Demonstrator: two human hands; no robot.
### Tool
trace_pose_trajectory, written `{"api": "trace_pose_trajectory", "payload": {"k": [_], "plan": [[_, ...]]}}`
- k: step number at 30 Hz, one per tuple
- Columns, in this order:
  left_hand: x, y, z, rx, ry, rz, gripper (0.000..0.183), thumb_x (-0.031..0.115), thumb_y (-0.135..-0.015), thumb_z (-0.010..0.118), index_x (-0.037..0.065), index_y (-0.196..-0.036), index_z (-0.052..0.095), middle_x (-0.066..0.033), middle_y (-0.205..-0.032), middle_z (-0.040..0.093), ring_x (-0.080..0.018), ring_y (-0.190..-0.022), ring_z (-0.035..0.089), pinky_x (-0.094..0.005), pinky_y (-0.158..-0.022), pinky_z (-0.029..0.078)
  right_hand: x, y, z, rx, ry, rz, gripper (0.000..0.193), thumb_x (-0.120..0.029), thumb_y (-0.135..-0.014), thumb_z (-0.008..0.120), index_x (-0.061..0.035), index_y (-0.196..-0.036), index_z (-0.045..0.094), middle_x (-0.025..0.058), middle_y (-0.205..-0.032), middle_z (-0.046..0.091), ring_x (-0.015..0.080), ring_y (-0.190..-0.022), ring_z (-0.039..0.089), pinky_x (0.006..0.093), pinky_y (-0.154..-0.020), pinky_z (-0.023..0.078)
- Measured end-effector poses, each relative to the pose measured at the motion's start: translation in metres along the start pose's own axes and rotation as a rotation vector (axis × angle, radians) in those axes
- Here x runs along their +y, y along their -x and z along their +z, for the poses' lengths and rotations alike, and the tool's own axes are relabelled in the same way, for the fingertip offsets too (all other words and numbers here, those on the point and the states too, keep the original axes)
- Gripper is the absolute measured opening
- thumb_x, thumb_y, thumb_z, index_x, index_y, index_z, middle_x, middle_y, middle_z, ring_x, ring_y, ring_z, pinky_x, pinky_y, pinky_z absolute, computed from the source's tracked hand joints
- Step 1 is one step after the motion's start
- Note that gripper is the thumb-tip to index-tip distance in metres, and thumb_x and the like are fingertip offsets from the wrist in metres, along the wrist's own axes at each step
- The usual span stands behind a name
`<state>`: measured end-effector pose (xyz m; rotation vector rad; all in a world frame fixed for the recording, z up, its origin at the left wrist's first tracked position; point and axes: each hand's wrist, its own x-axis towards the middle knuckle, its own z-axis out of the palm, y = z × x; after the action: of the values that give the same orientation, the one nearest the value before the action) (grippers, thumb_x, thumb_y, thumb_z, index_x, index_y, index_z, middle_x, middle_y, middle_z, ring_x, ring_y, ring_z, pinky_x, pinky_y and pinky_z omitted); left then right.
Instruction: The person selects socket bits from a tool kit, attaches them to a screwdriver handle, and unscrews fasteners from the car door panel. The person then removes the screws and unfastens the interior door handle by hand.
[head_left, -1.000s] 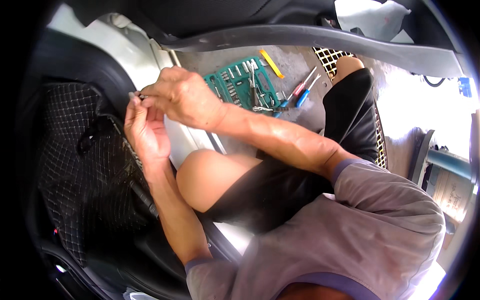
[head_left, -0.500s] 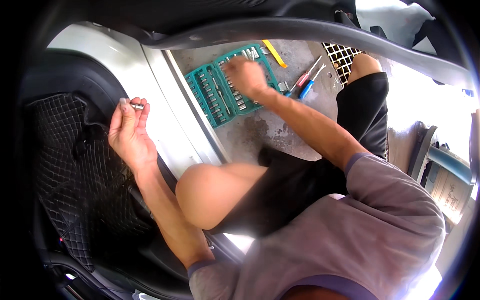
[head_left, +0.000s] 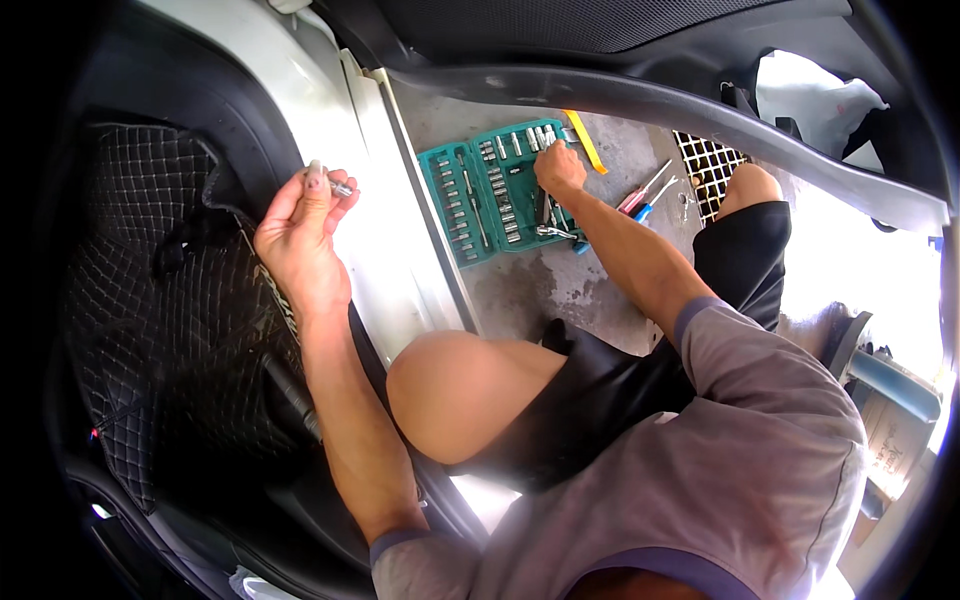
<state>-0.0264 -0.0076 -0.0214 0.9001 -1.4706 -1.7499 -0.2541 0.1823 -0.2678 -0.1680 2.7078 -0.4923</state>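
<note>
My left hand (head_left: 305,240) is raised over the white door sill, pinching a small silver socket (head_left: 343,187) between thumb and fingers. On the concrete floor outside lies an open teal socket case (head_left: 433,158), its slots filled with sockets, bits and bars. My right hand (head_left: 560,172) reaches down to the upper right part of that case, fingers curled in beside the larger sockets (head_left: 533,137). Whatever those fingers grip is hidden beneath them. Just below the hand, a ratchet (head_left: 555,233) lies at the case's lower right.
Right of the case are a red-handled screwdriver (head_left: 634,200), a blue-handled tool (head_left: 643,213) and a yellow strip (head_left: 588,142). A floor grate (head_left: 705,165) lies beyond. The car door (head_left: 640,95) arches over the top; a quilted black mat (head_left: 130,300) covers the car floor.
My view has shifted, so the scene sits further right. My right hand has moved across the case to its right side, uncovering the middle sockets. My left hand keeps the socket pinched.
</note>
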Motion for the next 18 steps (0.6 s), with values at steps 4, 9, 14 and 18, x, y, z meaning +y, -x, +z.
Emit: {"api": "trace_pose_trajectory", "payload": {"k": [4,9,14,18], "plan": [[0.001,0.000,0.002,-0.004,0.023,-0.013,0.019,0.012,-0.097,0.067,-0.004,-0.106,0.069,-0.0118,-0.093,0.071,-0.0203,-0.086,0.069,-0.0361,-0.084,0.059,0.008,0.000,-0.002,0.078,-0.114,-0.050,0.028,-0.027,-0.097,0.048,-0.0016,-0.107,0.054,0.0276,-0.105,0.069,0.0432,-0.100,0.068,0.0512,-0.086,0.054],[0.003,0.003,-0.003,0.004,0.016,-0.026,0.019,0.012,-0.097,0.067,-0.004,-0.107,0.070,-0.0114,-0.093,0.071,-0.0204,-0.087,0.069,-0.0356,-0.083,0.059,0.013,0.015,-0.024,-0.070,-0.578,-0.075,0.032,-0.026,-0.097,0.050,-0.0003,-0.117,0.054,0.0259,-0.086,0.070,0.0379,-0.082,0.071,0.0480,-0.079,0.054],[0.001,-0.002,-0.001,-0.027,0.006,-0.016,0.020,0.012,-0.097,0.066,-0.004,-0.108,0.070,-0.0114,-0.093,0.071,-0.0201,-0.087,0.069,-0.0351,-0.083,0.059,0.020,0.009,-0.007,0.068,-0.581,-0.132,0.032,-0.023,-0.100,0.047,0.0024,-0.115,0.058,0.0204,-0.086,0.071,0.0373,-0.087,0.070,0.0467,-0.082,0.052],[0.006,-0.004,0.007,-0.027,0.041,0.017,0.020,0.014,-0.095,0.070,-0.004,-0.105,0.072,-0.0110,-0.087,0.072,-0.0183,-0.079,0.069,-0.0330,-0.078,0.058,0.049,-0.021,0.007,0.149,-0.782,-0.132,0.032,-0.026,-0.099,0.048,-0.0001,-0.114,0.060,0.0258,-0.098,0.069,0.0434,-0.100,0.066,0.0507,-0.088,0.049]]}}
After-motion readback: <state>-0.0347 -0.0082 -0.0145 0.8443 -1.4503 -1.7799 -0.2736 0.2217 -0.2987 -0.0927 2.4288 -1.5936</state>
